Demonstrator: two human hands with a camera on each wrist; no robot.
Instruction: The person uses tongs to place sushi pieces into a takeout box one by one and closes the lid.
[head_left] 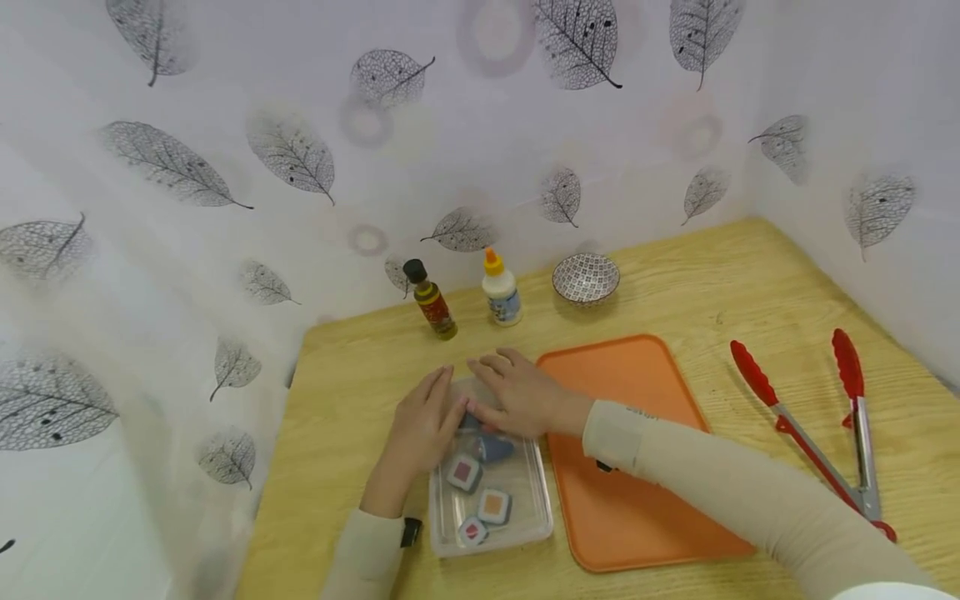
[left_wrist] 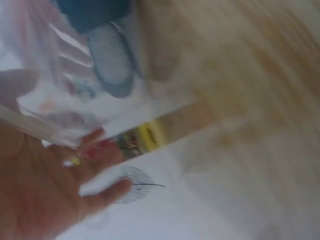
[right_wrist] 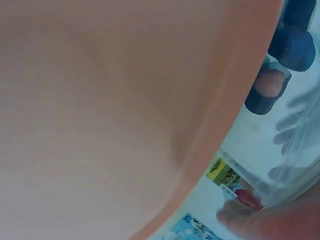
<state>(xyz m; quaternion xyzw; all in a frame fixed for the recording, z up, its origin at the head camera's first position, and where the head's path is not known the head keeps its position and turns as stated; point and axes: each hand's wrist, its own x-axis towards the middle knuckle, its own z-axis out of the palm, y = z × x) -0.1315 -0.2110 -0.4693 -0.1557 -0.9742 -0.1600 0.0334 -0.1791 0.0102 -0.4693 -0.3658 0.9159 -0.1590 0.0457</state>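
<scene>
A clear plastic box (head_left: 525,527) stands on the wooden table, left of an orange tray. Through its clear top show several toy-like sushi rolls (head_left: 494,506) and a dark blue cone-shaped piece (head_left: 495,448). Over the box's far left side lies my left hand (head_left: 420,429), its fingers stretched forward. My right hand (head_left: 521,396) reaches in from the right over the far end, fingers extended and its thumb close to the left thumb. Both wrist views show fingers right at the clear box wall. The hands cover much of the box's far end.
The orange tray (head_left: 652,517) lies beside the box, under the right forearm. Behind stand a dark-capped sauce bottle (head_left: 435,310), a white squeeze bottle (head_left: 502,296) and a patterned bowl (head_left: 586,279). Red-tipped tongs (head_left: 821,467) lie spread at the right. Leaf-printed cloth (head_left: 420,158) hangs behind the table.
</scene>
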